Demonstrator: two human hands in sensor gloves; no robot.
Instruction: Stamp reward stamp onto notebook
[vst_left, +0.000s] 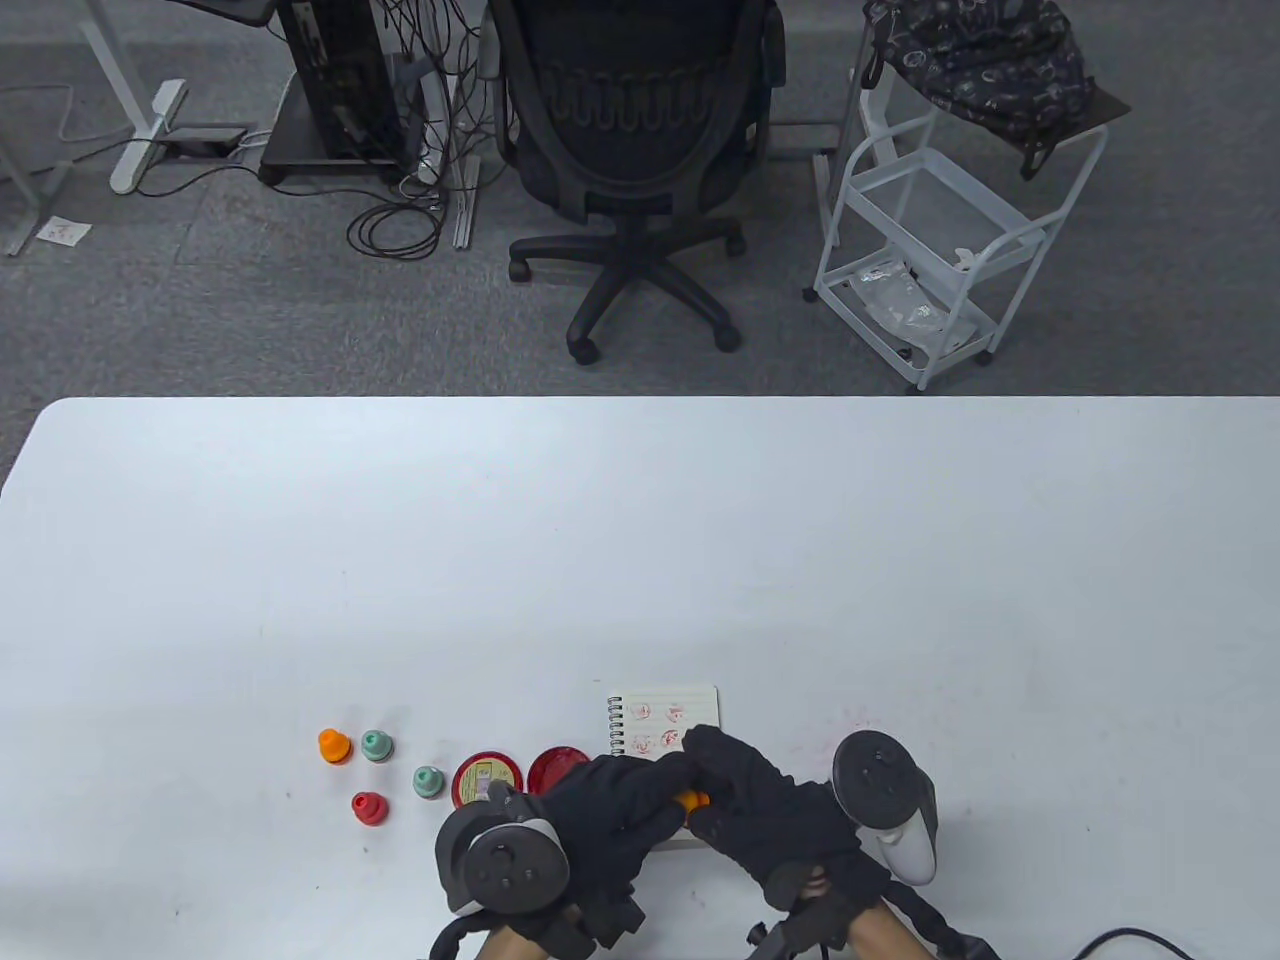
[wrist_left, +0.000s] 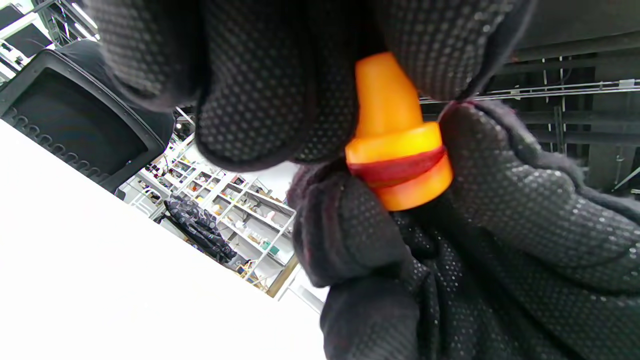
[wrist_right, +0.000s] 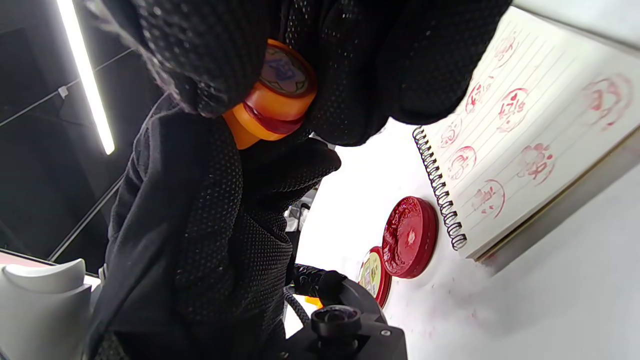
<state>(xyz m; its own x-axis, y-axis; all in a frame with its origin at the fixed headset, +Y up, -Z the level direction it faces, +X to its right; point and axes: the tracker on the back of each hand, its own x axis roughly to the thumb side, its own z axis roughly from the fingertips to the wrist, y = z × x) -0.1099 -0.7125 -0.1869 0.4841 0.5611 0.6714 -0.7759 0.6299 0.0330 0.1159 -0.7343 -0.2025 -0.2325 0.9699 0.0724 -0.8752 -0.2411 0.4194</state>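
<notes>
Left of the work: four spare stamps (vst_left: 372, 772) stand on the table (vst_left: 640, 560), then the ink pad lid (vst_left: 487, 781) and the open red ink pad (vst_left: 556, 768).

Left hand (vst_left: 600, 815): fingers curled, pinching the orange stamp (wrist_left: 395, 150) by its tapered handle.

Right hand (vst_left: 765, 810): fingers closed around the stamp's base; a red band sits where base meets upper body. Both hands meet just above the near edge of the notebook (vst_left: 665, 715).

The right wrist view shows a printed disc on the stamp's end; cannot tell whether this is a cap. Judgement: cap removal or preparation before inking.

To do it well: separate straight along the axis, keep the face off the gloves, then press level onto a bare part of the lined page, clear of existing red impressions (wrist_right: 510, 105).
</notes>
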